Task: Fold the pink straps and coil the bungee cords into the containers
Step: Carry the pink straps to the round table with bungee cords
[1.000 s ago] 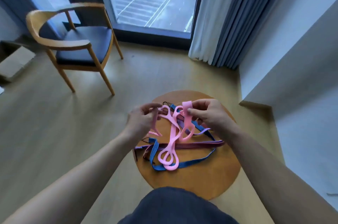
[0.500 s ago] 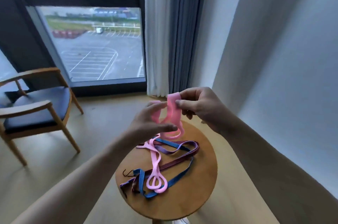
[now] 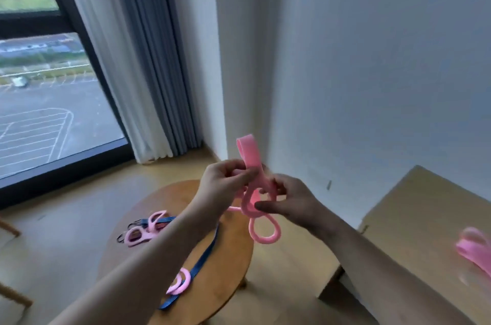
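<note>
Held strap: the held strap was up in the air beside the table, bent into loops, fold unfinished.
Left hand: the left hand had curled fingers pinching it under the top loop.
Right hand: the right hand pinched its middle between thumb and fingers, a loop hanging below.
Table: a loose strap and a blue cord lay unfolded and uncoiled.
Right edge: a blurred pink thing sat on a tan surface, possibly a finished strap.
Containers: none recognisable.
Progress: early, judging by this.
</note>
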Available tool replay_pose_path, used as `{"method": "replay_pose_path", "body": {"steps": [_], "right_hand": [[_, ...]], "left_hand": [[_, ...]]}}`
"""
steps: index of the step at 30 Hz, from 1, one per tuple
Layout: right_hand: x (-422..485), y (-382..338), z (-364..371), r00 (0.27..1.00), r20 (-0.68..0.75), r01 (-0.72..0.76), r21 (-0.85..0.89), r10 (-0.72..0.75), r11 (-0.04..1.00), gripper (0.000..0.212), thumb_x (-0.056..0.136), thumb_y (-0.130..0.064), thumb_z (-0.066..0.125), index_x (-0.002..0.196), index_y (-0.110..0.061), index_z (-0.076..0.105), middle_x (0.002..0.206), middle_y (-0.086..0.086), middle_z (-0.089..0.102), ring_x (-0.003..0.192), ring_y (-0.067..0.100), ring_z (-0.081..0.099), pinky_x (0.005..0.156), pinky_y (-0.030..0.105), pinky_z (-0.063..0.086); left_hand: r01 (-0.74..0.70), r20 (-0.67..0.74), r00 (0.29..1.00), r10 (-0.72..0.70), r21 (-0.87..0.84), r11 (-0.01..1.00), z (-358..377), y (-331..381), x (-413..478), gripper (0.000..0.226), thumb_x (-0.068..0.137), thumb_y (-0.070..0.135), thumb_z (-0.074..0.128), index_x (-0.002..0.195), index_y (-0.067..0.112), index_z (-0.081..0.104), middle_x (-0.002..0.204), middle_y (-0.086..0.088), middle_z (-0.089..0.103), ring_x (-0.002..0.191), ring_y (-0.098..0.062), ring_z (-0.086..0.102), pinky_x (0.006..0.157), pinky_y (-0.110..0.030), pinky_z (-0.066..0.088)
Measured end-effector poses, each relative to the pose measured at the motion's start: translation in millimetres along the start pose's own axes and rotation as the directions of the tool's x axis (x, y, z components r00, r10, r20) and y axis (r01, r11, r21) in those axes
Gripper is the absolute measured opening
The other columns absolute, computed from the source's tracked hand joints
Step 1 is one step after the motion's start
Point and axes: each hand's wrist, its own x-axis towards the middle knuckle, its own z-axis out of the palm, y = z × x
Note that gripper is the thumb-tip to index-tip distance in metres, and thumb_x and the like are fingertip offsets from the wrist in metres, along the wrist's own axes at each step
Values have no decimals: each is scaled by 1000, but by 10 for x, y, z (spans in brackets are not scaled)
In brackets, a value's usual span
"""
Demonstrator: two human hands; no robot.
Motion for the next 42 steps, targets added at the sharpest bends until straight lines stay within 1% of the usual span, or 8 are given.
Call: {"method": "replay_pose_path", "body": {"steps": [3,7,13,18,26,32,37,42], "right_hand": [[-218,410,-288,980,-196,-41,-9,39,999,18,79,-9,78,77,-23,69,78,-9,69,78,13,65,74,29,53],[-562,851,-800,972,-185,-157,-64,143,986,27,85,-9,64,84,-35,70,83,-13,72,80,9,67,74,28,54],[-1250,1504,-1549,910,-289,-269,129,296,954,31,88,-11,67,94,-41,73,84,-5,74,80,15,70,73,29,54],[-1923,2094,-2050,728,-488,-333,363,482,870,35,83,-13,80,115,-23,70,82,-5,70,73,2,69,67,18,55],[-2638,2948,-2744,395,-644,-308,579,655,755,12,81,-14,82,86,-25,78,85,-7,78,80,8,72,73,26,55],[-2637,3403,-3230,304,-671,-390,560,676,731,14,81,-13,81,80,-26,78,82,-7,77,86,12,72,78,26,56],[-2564,3552,-3307,258,-721,-572,423,643,703,12,84,-17,73,95,-21,77,91,-4,74,87,19,69,78,35,56],[-2440,3362,-3155,326,-894,-670,10,306,742,24,83,-12,67,103,-23,75,104,-3,70,99,25,60,81,34,51]], "left_hand": [[27,63,998,-26,-23,999,513,-82,161,20,84,22,84,103,20,77,94,-13,79,86,-28,78,74,-32,63],[164,234,963,-133,-121,979,1171,-207,375,57,75,28,88,126,20,64,103,-15,79,92,-35,78,73,-35,63],[356,368,875,-313,-52,933,2216,-595,596,47,81,32,84,124,26,66,95,-12,77,79,-24,73,72,-37,61],[399,401,807,-433,171,901,3146,-900,724,27,89,14,78,114,10,70,100,-15,75,74,-21,74,64,-36,62],[306,493,685,-536,473,826,4393,-1160,751,24,83,15,86,101,4,74,83,-18,71,64,-21,68,56,-34,59],[221,462,682,-566,608,762,4824,-1152,818,38,88,22,83,118,11,64,87,-12,75,64,-21,67,73,-42,62],[214,407,716,-567,646,733,4795,-1045,867,28,107,24,52,133,17,58,74,-9,79,60,-22,68,50,-22,53],[217,477,661,-579,617,757,4717,-842,916,25,102,8,53,122,20,63,83,-9,81,61,-25,71,54,-27,57]]}}
